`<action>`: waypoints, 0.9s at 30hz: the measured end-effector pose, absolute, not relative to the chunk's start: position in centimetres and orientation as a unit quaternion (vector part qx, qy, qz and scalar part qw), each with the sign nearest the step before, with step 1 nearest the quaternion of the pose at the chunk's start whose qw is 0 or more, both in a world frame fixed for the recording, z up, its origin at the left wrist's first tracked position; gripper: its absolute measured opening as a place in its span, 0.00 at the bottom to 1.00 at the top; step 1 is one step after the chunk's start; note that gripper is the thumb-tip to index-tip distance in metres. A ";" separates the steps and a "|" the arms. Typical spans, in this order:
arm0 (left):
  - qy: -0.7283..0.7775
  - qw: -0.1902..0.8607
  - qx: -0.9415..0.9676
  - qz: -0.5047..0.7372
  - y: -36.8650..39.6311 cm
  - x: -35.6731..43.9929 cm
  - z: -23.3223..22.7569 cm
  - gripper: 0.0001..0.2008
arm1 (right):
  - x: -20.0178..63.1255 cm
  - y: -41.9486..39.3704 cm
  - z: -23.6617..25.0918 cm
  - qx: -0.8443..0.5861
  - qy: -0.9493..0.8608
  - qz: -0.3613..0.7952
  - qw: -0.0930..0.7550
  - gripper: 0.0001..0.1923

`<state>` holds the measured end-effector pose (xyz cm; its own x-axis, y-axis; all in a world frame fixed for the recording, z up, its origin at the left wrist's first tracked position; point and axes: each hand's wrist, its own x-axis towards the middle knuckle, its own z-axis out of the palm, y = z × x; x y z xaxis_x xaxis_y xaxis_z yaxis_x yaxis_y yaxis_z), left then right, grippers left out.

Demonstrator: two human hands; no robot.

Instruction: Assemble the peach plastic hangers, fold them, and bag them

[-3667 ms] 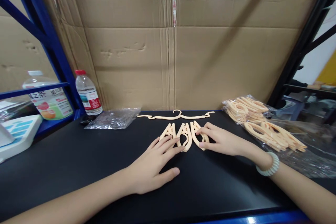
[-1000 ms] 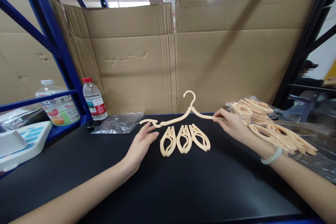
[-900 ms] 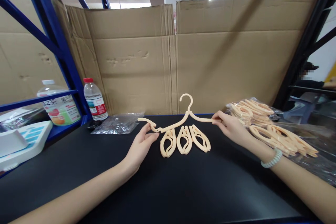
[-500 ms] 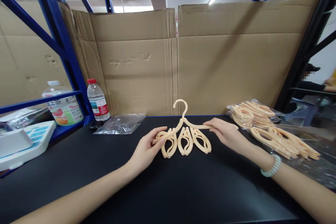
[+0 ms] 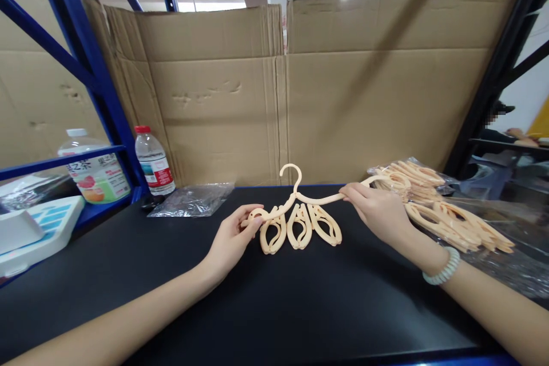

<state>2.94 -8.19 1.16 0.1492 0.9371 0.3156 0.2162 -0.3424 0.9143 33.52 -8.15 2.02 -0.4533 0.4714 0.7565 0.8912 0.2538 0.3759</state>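
Observation:
Both hands hold a cream plastic folding hanger, its hook pointing up and its arms spread to either side. My left hand pinches the left arm near its end between thumb and fingers. Around the right arm, my right hand is closed, with the arm's tip showing beyond the fingers. Several folded hangers of the same cream colour lie fanned out on the black table, just below the held one. The left folded one is closest to my left fingertips.
Bagged cream hangers lie on the right. A clear plastic bag, a red-capped water bottle, a larger bottle and a white-and-blue device stand or lie left. Cardboard panels close off the back. A person is far right.
The right arm of the hanger has swung upward with my right hand, its tip now higher. My left hand keeps its hold. The whole view has shifted slightly.

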 end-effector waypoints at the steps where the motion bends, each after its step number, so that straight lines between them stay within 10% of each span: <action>1: 0.436 0.370 0.662 0.485 -8.2 3.0 1.1 0.21 | 33.5 -8.1 2.0 -0.459 -0.744 -0.413 0.255 0.08; 27: 0.428 0.376 0.623 0.536 -8.5 3.0 1.6 0.20 | 33.1 -7.5 2.0 -0.424 -0.666 0.330 0.518 0.19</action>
<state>2.95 -8.46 1.63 0.0583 0.9362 0.3466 0.1308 -0.3513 0.9271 33.08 -7.49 2.00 -0.1041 0.9064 0.4094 0.2224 0.4224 -0.8787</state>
